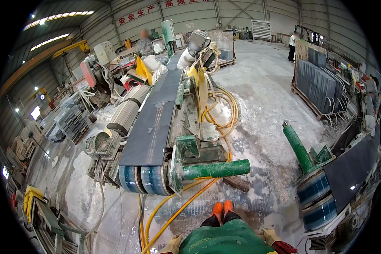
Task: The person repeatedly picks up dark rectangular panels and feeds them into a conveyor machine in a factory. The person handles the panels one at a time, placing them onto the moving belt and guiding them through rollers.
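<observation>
Head view showed both gloved hands, left hand [172, 245] and right hand [270, 236], at the person's sides (grip impossible to tell), so standing squarely at the conveyor belt [150, 127] end, clear of the green roller [216, 169], seemed wisest.

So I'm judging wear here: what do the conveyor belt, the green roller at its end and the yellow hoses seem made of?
The conveyor belt looks like dark rubber, smooth with a wet sheen. The green roller looks like painted metal, its paint scuffed and dusty. The yellow hoses look like flexible plastic or rubber, since they curve loosely over the floor.

Stone workshop: conveyor belt [152, 122], stacked slabs [319, 86]
</observation>
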{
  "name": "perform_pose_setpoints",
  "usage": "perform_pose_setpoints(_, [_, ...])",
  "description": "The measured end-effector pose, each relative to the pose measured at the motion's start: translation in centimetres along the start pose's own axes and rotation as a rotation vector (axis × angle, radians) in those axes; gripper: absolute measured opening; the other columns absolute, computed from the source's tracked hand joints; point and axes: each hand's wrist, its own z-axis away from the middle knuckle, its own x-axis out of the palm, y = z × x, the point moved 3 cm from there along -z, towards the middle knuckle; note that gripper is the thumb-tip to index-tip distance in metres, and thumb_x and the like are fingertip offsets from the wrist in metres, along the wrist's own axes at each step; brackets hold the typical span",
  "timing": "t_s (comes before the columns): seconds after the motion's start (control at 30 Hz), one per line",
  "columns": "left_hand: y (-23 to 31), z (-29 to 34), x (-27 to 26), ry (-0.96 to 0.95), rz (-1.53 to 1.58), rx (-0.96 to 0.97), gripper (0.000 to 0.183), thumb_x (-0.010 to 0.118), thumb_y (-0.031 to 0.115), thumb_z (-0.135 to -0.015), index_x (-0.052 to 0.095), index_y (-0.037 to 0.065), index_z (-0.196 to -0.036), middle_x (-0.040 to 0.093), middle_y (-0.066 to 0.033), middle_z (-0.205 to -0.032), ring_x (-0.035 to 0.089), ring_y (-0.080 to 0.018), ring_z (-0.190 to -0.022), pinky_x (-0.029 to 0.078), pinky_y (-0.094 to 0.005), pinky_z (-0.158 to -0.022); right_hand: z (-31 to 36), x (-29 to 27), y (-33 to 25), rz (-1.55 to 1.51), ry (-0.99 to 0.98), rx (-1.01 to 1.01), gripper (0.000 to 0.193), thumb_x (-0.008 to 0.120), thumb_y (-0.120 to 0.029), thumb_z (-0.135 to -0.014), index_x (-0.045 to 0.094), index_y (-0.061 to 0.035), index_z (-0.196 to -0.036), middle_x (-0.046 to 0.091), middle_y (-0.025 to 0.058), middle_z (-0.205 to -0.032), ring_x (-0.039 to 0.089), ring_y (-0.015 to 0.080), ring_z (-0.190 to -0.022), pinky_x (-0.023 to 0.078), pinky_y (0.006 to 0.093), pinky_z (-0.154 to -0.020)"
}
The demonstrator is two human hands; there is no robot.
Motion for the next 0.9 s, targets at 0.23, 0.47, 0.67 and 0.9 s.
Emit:
perform_pose_setpoints(0.23, [-0.6,-0.9,0.6,0.003,0.008,-0.101,0.057,0.053,0.047,-0.091,0.065,0.008,-0.131,0.067,-0.0154,-0.128,0.058,-0.0286,-0.127,0.042,-0.0378,-0.107,-0.4,-0.2,-0.4,0.038,0.068,-0.038,0.045,0.059,-0.020,-0.100,0.054,0.0080,-0.134,0.072,0.0234,-0.106,0.074,0.0297,-0.081,0.063,0.0356,-0.067])
perform_pose_setpoints(0.47, [-1.1,-0.9,0.5,-0.002,0.049,-0.050,0.057,0.055,0.047,-0.091,0.066,0.008,-0.129,0.068,-0.0156,-0.127,0.059,-0.0283,-0.125,0.042,-0.0376,-0.107,1.3,0.6,-1.1,0.118,0.091,-0.065,0.043,0.058,-0.022,-0.099,0.056,0.0073,-0.131,0.072,0.0220,-0.106,0.074,0.0281,-0.080,0.059,0.0345,-0.065])
perform_pose_setpoints(0.67, [-1.1,-0.8,0.4,0.075,0.117,0.009,0.043,0.065,0.039,-0.088,0.070,0.007,-0.117,0.071,-0.0025,-0.093,0.063,-0.0133,-0.083,0.049,-0.0294,-0.075,0.6,0.6,-0.5,0.034,0.067,-0.066,0.040,0.059,-0.019,-0.097,0.058,0.0070,-0.128,0.073,0.0205,-0.103,0.073,0.0274,-0.077,0.059,0.0338,-0.066])
perform_pose_setpoints(0.9, [-0.8,-0.4,1.0,0.001,0.183,-0.031,0.057,0.057,0.046,-0.091,0.065,0.005,-0.130,0.070,-0.0132,-0.124,0.062,-0.0239,-0.120,0.043,-0.0358,-0.105,-3.6,-1.1,1.4,0.332,-0.125,-0.263,0.046,0.056,-0.022,-0.098,0.055,0.0101,-0.131,0.071,0.0251,-0.110,0.073,0.0329,-0.089,0.061,0.0366,-0.074])
